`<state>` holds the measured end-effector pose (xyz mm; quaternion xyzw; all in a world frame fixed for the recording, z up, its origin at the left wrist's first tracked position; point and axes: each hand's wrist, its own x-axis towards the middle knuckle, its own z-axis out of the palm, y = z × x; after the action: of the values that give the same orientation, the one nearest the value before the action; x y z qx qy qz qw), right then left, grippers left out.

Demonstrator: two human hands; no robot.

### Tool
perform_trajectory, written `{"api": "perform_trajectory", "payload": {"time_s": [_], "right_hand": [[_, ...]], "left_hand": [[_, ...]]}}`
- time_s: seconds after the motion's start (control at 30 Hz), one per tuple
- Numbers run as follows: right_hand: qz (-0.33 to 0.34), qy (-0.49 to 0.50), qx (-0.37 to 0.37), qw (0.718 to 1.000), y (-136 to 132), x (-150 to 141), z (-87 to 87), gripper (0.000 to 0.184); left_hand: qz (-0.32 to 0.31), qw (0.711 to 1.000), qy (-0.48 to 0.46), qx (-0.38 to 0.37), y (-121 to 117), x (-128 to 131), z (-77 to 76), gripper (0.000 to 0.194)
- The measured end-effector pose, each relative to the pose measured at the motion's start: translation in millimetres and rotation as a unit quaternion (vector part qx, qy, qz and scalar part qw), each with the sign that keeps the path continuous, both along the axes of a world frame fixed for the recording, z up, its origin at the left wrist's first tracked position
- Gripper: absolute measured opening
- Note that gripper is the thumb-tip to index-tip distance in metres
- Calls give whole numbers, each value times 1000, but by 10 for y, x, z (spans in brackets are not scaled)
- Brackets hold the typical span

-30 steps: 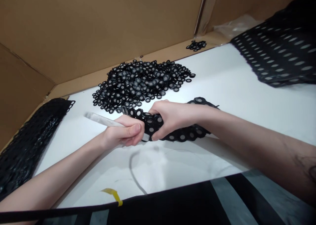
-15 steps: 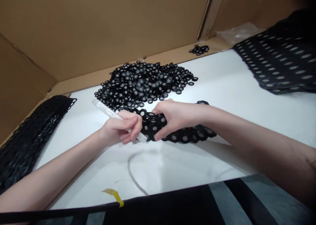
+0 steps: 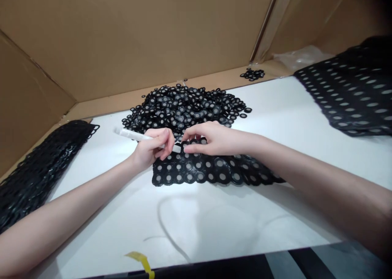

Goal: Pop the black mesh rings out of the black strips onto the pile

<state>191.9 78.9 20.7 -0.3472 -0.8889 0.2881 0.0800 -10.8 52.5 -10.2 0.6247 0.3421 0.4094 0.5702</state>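
Observation:
A thin black rubber-like sheet [image 3: 200, 176] with rows of round holes lies flat on the white table, its right part crumpled under my right forearm. My left hand [image 3: 156, 146] is closed round a white pen-like stick [image 3: 134, 135], whose lower tip points at the sheet's far edge. Close beside that tip, my right hand [image 3: 208, 138] grips the far edge of the sheet between thumb and fingers, with part of the sheet showing between them. Directly behind both hands is a large heap of small black rings [image 3: 183, 105].
Another black holed sheet [image 3: 352, 91] is spread at the right. A stack of shiny black perforated strips [image 3: 45, 169] lies at the left. A small ring pile [image 3: 252, 74] sits by the cardboard wall [image 3: 153, 38]. Yellow tape [image 3: 141, 259] sticks to the front edge.
The bunched sheet now lies flatter, its left end spread out toward me. My right hand's fingers have come closer together at the far edge. The left hand keeps the white stick.

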Motion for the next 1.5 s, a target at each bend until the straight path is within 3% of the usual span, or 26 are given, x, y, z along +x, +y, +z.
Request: {"api": "perform_trajectory", "payload": {"time_s": [0.1, 0.27, 0.5, 0.7, 0.93, 1.5], "right_hand": [[-44, 23, 47, 998, -9, -61, -82, 14], [-80, 56, 45, 994, -39, -65, -184, 5], [-83, 79, 36, 993, -67, -39, -206, 6], [-82, 84, 43, 992, -92, -66, -197, 10], [-85, 112, 63, 988, -71, -58, -255, 13], [-78, 87, 94, 989, -81, -113, -299, 15]], "left_hand": [[1, 1000, 7, 9, -9, 1, -28, 44], [-1, 1000, -2, 29, -6, 7, -36, 43], [-7, 999, 22, 44, -7, -6, -40, 41], [-60, 996, 56, 24, -11, -8, -25, 41], [-11, 999, 2, 49, 0, -8, -62, 40], [-95, 981, 153, 75, 39, -52, 69, 46]]}}
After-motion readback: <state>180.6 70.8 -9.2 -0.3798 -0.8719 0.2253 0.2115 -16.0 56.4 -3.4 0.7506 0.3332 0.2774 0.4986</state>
